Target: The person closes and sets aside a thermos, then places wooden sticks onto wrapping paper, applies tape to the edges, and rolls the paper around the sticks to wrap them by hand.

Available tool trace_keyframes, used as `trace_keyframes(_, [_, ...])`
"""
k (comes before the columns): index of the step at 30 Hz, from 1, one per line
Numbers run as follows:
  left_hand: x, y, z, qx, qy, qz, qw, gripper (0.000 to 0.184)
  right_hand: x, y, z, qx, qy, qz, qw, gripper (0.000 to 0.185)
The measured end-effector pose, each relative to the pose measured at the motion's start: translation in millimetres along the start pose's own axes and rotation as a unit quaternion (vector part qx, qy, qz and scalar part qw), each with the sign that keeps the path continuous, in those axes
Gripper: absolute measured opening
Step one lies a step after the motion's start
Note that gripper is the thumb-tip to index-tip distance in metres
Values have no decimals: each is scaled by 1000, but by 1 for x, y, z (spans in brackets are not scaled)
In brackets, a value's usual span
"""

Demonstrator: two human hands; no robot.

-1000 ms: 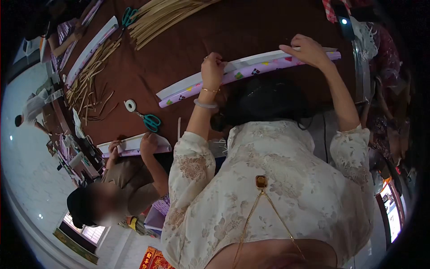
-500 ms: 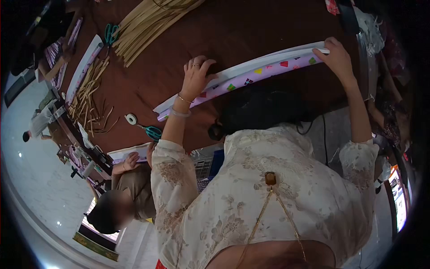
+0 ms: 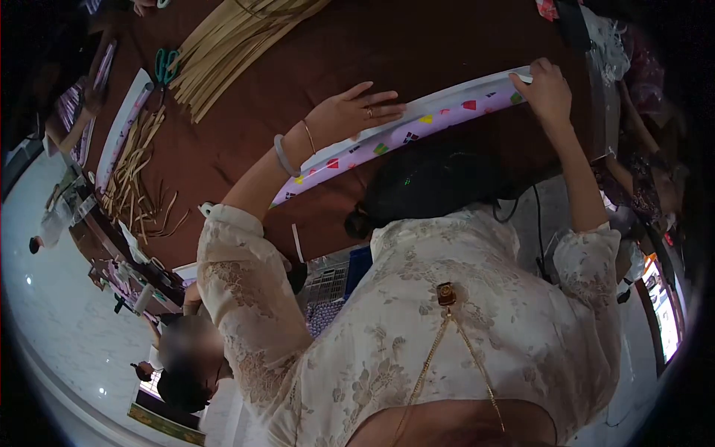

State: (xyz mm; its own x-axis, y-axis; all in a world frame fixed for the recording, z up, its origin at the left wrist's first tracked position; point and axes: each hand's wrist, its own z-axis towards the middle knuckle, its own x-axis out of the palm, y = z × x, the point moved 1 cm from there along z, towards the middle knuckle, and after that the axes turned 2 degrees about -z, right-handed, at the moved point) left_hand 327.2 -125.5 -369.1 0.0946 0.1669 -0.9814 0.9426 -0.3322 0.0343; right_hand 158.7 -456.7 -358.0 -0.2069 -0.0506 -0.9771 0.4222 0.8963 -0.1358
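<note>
A long strip of lilac patterned paper, white on its back and folded or rolled lengthwise, lies slantwise along the near edge of the brown-covered table. Stretched fingers of my left hand rest flat on the white side, left of the middle. At the far right end, my right hand pinches the paper between thumb and fingers. The strip's lower left part passes beneath my left forearm and is partly hidden there.
A fan of flat tan strips lies at the back left, beside green-handled scissors. A heap of curled strips and another patterned paper roll are at the left. Another person sits at lower left. A narrow white strip lies near the table edge.
My left hand has slid right along the paper, its fingers going from bent to stretched out flat. My right hand stays at the right end. My left sleeve now covers the scissors near the front edge.
</note>
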Motion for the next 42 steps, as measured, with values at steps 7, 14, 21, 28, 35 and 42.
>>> trace_keyframes(7, [-6,3,7,21,72,-63,995,86,-4,9,1,-2,-58,-60,996,33])
trace_keyframes(14, [-3,1,5,23,82,-60,995,96,0,12,0,-27,-83,-62,994,28])
trace_keyframes(21, [-15,-1,31,-6,29,-153,988,41,8,15,0,-30,-105,-56,992,26])
trace_keyframes(28, [-33,1,155,-64,-158,-109,979,37,10,22,4,-31,-89,-22,995,21])
trace_keyframes(35, [-22,10,163,-60,-95,-74,991,40,-5,2,9,-104,-29,60,992,38])
trace_keyframes(42, [-30,13,156,-37,-47,-66,996,46,-11,-84,38,-121,228,236,937,65])
